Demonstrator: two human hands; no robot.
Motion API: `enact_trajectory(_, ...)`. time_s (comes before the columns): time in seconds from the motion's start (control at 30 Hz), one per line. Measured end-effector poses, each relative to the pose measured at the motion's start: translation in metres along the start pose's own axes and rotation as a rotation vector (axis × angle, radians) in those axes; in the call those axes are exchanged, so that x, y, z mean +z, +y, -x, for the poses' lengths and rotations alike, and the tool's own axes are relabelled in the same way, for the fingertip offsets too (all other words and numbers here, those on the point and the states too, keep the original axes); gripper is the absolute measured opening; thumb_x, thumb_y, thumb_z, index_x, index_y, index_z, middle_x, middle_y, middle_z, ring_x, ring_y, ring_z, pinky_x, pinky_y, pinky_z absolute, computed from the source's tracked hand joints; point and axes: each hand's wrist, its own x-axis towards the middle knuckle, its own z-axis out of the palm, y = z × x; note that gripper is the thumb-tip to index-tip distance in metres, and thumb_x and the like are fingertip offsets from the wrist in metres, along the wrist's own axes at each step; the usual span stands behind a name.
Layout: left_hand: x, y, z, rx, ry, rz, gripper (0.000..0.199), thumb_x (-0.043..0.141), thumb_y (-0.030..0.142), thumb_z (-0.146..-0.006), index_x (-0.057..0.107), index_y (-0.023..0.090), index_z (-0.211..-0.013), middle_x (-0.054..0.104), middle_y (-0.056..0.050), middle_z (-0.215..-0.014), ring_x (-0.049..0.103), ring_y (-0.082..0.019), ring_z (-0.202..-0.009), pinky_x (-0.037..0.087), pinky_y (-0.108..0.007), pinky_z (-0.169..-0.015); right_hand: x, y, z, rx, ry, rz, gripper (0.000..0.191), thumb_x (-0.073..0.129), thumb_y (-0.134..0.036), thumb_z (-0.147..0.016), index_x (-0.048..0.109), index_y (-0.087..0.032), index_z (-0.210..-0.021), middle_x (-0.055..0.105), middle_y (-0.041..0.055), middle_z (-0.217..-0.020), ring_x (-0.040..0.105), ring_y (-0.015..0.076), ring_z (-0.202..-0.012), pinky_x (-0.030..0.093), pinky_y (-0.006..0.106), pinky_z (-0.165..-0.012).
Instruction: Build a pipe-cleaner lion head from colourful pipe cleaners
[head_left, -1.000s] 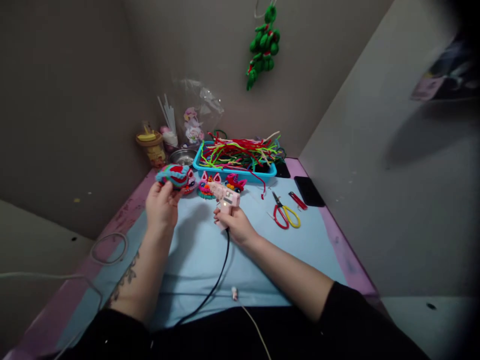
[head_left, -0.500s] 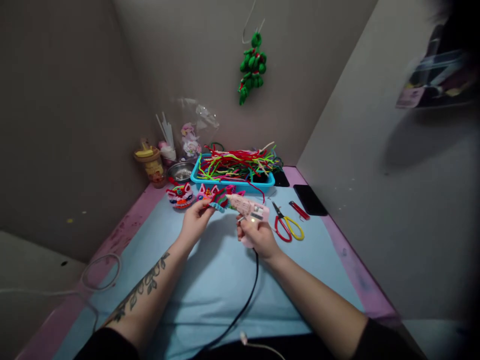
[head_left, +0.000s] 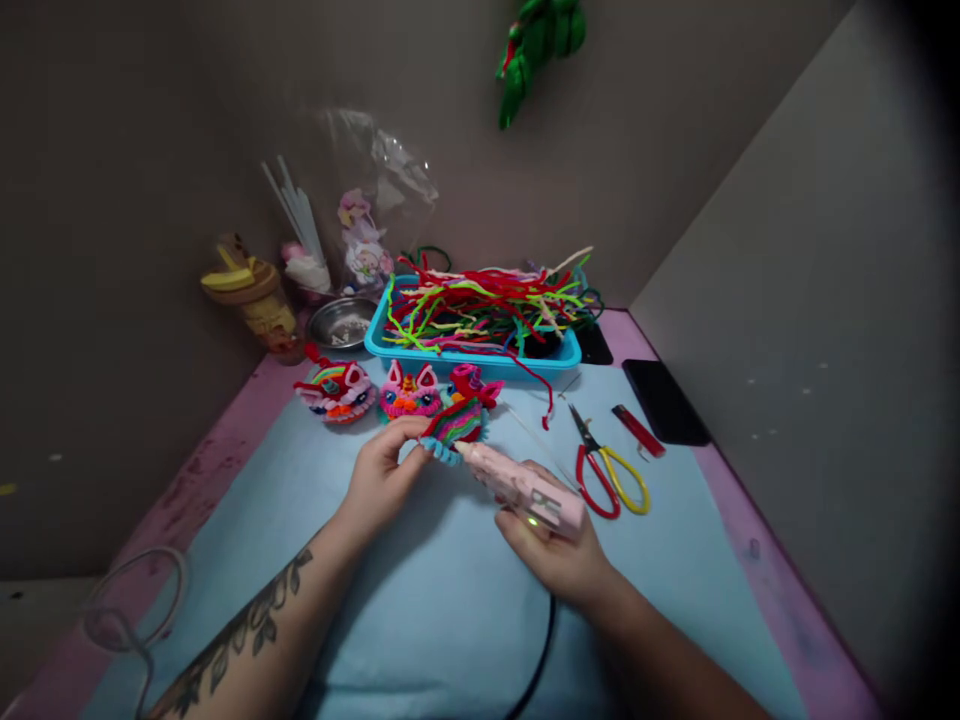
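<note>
My left hand (head_left: 386,475) pinches a striped pipe-cleaner piece (head_left: 459,424) with a light blue fluffy edge, holding it above the blue mat. In my right hand (head_left: 559,550) is a pink hot glue gun (head_left: 525,485), gripped by its handle. Its nozzle points left and meets or nearly meets the lower edge of the striped piece; I cannot tell whether they touch. Just behind stand a red and white pipe-cleaner lion head (head_left: 341,390) and a pink one (head_left: 409,392). A third red and pink figure (head_left: 480,385) is partly hidden by the held piece.
A blue tray (head_left: 472,362) heaped with colourful pipe cleaners (head_left: 487,305) stands at the back. Scissors (head_left: 604,470), a red cutter (head_left: 639,430) and a black phone (head_left: 665,402) lie right. A metal bowl (head_left: 341,325) and a brown cup (head_left: 262,310) stand back left.
The view has moved closer and tilted down. The glue gun has swung so its nozzle points up-left at the piece's lower edge. Both hands keep their hold.
</note>
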Motion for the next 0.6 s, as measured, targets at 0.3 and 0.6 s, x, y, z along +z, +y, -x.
enact_trajectory(0.3, -0.0008, 0.0049, 0.0066, 0.116, -0.044, -0.036, 0.009, 0.073, 0.021, -0.069, 0.072, 0.021, -0.078, 0.069, -0.008, -0.089, 0.061, -0.023, -0.090, 0.047, -0.036, -0.087, -0.0040, -0.0068, -0.0005, -0.082, -0.069, 0.055, 0.009, 0.056, -0.013, -0.074, 0.053, -0.020, -0.080, 0.056, 0.0027, -0.076, 0.057, 0.0156, -0.071, 0.048, 0.027, -0.066)
enact_trajectory(0.6, -0.0015, 0.0061, 0.0090, 0.184, -0.062, -0.061, 0.011, 0.072, 0.026, -0.071, 0.072, 0.022, -0.081, 0.068, -0.008, -0.089, 0.061, -0.024, -0.092, 0.045, -0.038, -0.089, -0.0020, -0.0047, 0.0008, -0.124, -0.077, 0.051, 0.010, 0.057, -0.014, -0.075, 0.049, -0.021, -0.073, 0.052, 0.0011, -0.072, 0.054, 0.0150, -0.070, 0.046, 0.027, -0.063)
